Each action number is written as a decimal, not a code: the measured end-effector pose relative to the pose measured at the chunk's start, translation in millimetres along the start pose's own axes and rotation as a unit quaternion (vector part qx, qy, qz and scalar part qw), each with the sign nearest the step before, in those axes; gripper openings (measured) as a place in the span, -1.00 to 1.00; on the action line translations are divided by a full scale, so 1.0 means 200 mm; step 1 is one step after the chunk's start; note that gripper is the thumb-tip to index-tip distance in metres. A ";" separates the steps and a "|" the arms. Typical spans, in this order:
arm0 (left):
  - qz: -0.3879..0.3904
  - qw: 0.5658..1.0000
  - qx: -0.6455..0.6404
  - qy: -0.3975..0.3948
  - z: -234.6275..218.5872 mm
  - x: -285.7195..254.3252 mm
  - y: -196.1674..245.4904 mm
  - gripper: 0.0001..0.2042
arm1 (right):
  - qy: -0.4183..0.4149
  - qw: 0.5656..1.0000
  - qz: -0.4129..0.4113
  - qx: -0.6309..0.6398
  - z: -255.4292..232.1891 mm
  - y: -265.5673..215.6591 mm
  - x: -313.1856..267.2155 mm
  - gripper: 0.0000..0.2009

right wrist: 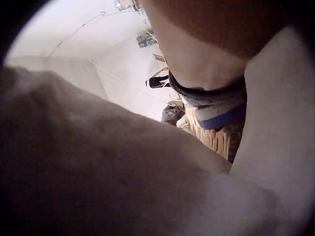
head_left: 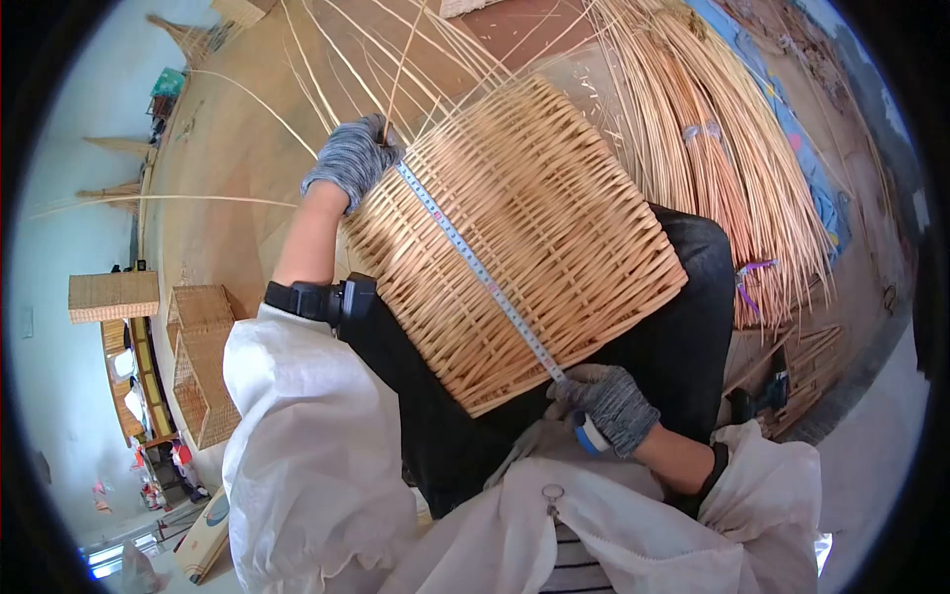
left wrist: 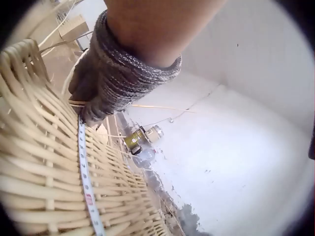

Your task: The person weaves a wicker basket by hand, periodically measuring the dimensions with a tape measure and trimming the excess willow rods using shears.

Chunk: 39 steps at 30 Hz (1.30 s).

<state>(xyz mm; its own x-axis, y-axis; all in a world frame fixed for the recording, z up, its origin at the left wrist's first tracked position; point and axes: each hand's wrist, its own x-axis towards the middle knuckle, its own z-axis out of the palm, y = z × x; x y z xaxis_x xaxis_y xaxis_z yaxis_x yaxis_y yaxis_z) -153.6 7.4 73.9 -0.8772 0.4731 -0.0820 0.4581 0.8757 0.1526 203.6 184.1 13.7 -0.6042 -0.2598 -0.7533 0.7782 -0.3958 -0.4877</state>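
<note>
Across a rectangular woven wicker basket, resting on the person's lap, runs the pale blade of a tape measure. My gloved left hand pinches the blade's end at the basket's far edge, where loose stakes stick out. Close up in the left wrist view, that hand presses thumb and fingers at the tip of the tape. At the near edge my gloved right hand grips the blue and white tape case. A sleeve covers most of the right wrist view, where part of the case shows.
A large bundle of wicker rods lies at the right, with purple-handled cutters on it. A dark power tool sits below. Woven boxes stand at the left. Long loose stakes fan out beyond the basket.
</note>
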 end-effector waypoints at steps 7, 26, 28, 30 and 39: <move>0.004 0.999 -0.003 -0.050 -0.03 0.00 0.03 -0.76 | -0.038 0.993 -0.010 0.114 0.00 0.11 0.02 -0.69; 0.027 0.999 -0.032 0.012 -0.09 0.09 0.14 -0.74 | 0.027 0.993 -0.085 0.076 -0.08 0.03 0.00 -0.81; 0.079 0.982 -0.166 0.038 -0.05 0.13 0.18 -0.67 | 0.069 0.985 -0.126 0.097 -0.15 -0.01 -0.03 -0.83; 0.074 0.993 -0.093 0.020 0.04 0.20 0.25 -0.66 | 0.103 0.980 -0.145 0.087 -0.20 -0.05 -0.07 -0.84; 0.004 0.994 -0.056 -0.096 0.06 0.32 0.36 -0.63 | 0.105 0.977 -0.142 0.121 -0.34 -0.03 -0.09 -0.81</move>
<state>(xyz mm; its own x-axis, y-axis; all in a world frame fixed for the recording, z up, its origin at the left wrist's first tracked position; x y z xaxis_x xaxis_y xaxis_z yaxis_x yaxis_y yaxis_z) -173.9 102.3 67.6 -0.8254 0.4987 -0.2646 0.4363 0.8609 0.2616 222.4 251.0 0.5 -0.7212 0.0661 -0.6896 0.5060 -0.6296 -0.5896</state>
